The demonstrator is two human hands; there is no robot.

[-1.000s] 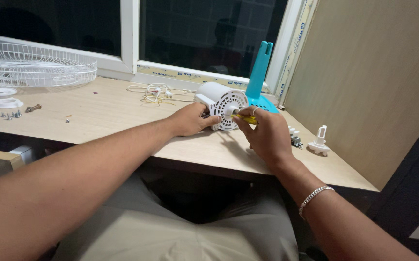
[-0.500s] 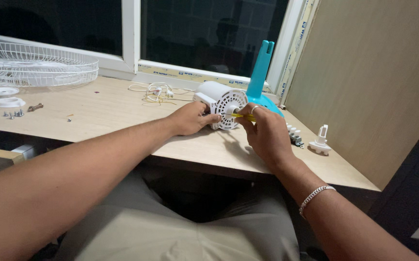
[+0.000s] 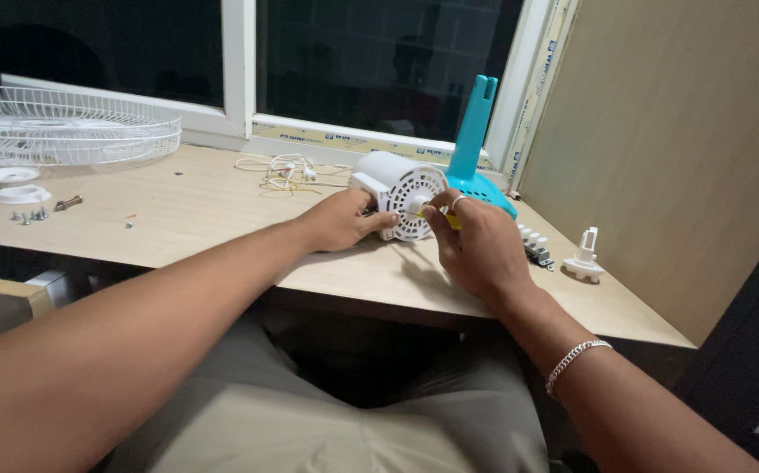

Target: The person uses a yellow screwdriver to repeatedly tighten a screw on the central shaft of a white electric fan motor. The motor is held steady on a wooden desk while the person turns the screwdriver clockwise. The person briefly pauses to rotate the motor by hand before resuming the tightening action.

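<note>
Loose fan parts lie scattered on the wooden surface [image 3: 195,219].
White wire fan guard [image 3: 64,127] far left, small screws [image 3: 33,213] near two white caps [image 3: 13,184], coiled cord [image 3: 285,171], teal stand [image 3: 477,149], white plastic fitting [image 3: 585,258] at right.

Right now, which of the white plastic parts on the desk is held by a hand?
The vented white motor housing: the left hand grips its side. The two round white caps and the small white stand lie untouched.

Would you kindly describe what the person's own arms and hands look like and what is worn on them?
Both forearms are bare, with no sleeves in view. The right hand has a thin ring on one finger, and a silver chain bracelet circles the right wrist. The left hand wears nothing visible.
</note>
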